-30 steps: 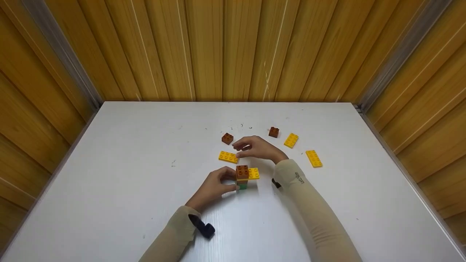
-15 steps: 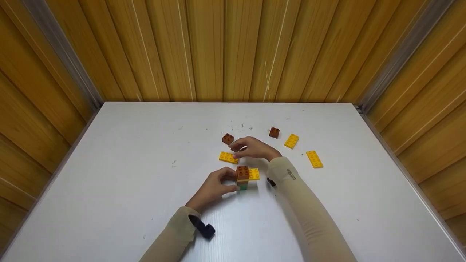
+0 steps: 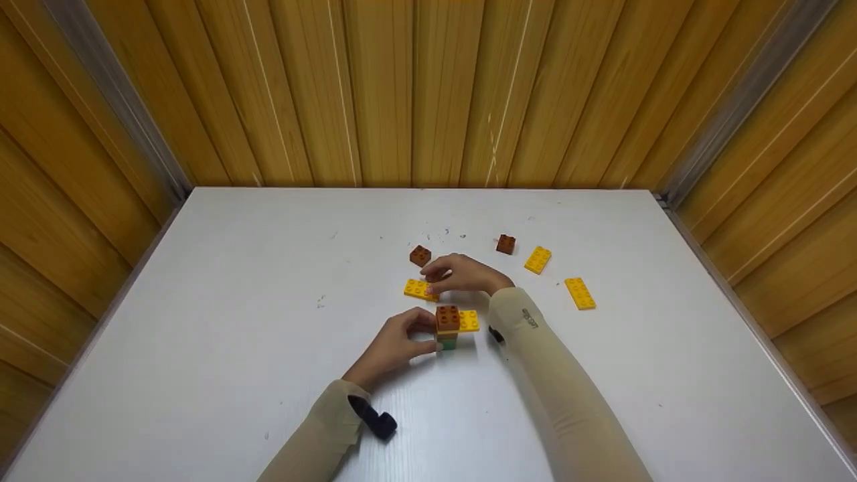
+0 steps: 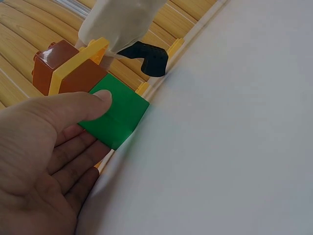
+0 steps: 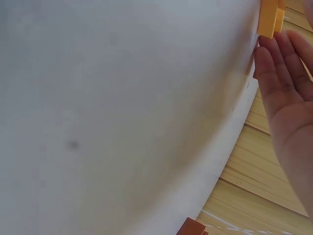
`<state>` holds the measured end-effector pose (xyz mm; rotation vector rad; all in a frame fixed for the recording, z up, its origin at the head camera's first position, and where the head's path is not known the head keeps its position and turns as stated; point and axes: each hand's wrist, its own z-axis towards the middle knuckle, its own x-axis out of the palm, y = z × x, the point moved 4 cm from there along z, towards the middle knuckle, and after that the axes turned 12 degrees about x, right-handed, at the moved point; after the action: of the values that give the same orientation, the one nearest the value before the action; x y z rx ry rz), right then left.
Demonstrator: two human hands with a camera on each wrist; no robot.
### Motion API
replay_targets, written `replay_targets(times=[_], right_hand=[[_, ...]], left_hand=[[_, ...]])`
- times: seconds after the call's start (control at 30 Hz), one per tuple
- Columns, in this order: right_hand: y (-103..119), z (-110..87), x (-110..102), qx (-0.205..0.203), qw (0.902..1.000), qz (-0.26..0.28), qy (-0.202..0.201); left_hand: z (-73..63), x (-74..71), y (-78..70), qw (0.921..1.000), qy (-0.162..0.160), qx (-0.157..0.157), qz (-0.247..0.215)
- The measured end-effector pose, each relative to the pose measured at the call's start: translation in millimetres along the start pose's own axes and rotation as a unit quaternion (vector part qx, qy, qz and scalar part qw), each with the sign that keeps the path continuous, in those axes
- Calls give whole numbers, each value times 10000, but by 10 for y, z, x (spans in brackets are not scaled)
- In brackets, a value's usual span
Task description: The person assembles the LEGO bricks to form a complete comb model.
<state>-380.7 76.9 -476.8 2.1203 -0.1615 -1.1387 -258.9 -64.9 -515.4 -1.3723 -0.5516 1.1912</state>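
Observation:
In the head view my left hand (image 3: 395, 341) grips the bottom of a small stack of toy building bricks. Its thumb presses on the green brick (image 4: 115, 112), as the left wrist view shows. Above the green lies a brown brick, then a yellow plate (image 3: 469, 320) jutting out to the right, with another brown brick (image 3: 448, 318) on top. My right hand (image 3: 465, 272) is at the right end of a loose yellow plate (image 3: 416, 288) lying flat behind the stack. Its thumb overlaps that end; in the right wrist view straight fingertips reach the plate's edge (image 5: 269, 19).
One loose brown brick (image 3: 420, 255) lies just beyond the right hand, another brown brick (image 3: 506, 244) farther right. Two more yellow plates, one nearer the back (image 3: 537, 260) and one nearer the front (image 3: 580, 293), lie on the white table (image 3: 201, 301). Wood-look panels (image 3: 375, 94) surround it.
My right hand has moved slightly left onto the end of the loose yellow plate, its forearm swinging left too. The left hand and the stack stay in place.

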Motion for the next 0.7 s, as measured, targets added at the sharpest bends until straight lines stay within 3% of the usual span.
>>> replay_targets(times=[0.23, 0.3, 0.47, 0.53, 0.7], right_hand=[[-2, 23, 30, 173, 9998, 60, -17], [9, 27, 43, 226, 9997, 53, -22], [49, 27, 62, 276, 9996, -8, -56], [59, 33, 70, 300, 9995, -12, -58], [77, 44, 84, 381, 9992, -39, -97]], left_hand=[[2, 17, 8, 9999, -27, -26, -107], [-11, 16, -68, 9999, -30, -35, -120], [-8, 2, -82, 10000, -9, -42, -68], [6, 1, -12, 10000, -8, -32, -56], [1, -2, -3, 9999, -28, -20, -110]])
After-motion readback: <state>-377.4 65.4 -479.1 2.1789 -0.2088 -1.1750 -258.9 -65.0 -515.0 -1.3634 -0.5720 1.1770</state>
